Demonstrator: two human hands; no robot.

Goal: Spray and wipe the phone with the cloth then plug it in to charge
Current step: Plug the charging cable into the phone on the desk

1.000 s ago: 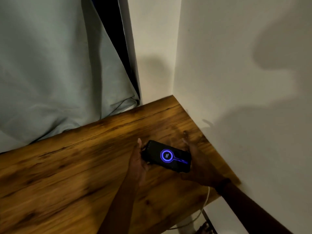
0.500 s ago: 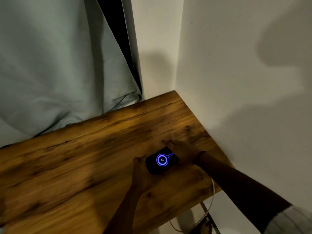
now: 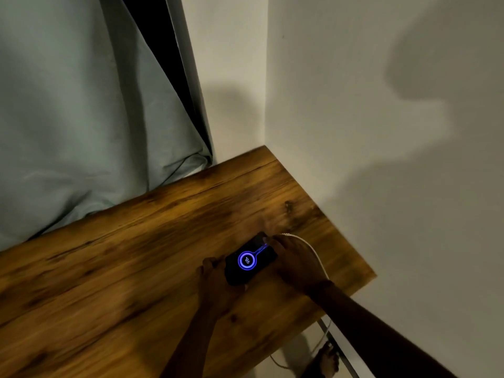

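I see the phone (image 3: 249, 261) lying screen-up on the wooden table (image 3: 136, 255), lower centre of the frame, a blue charging ring lit. My left hand (image 3: 215, 282) grips its near end; my right hand (image 3: 296, 261) closes over its far right end. A white charging cable (image 3: 313, 251) arcs behind that hand.

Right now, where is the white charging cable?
In the head view, the white cable arcs over the right hand at the phone, near the right end of the wooden table, then drops past its edge by the wall.
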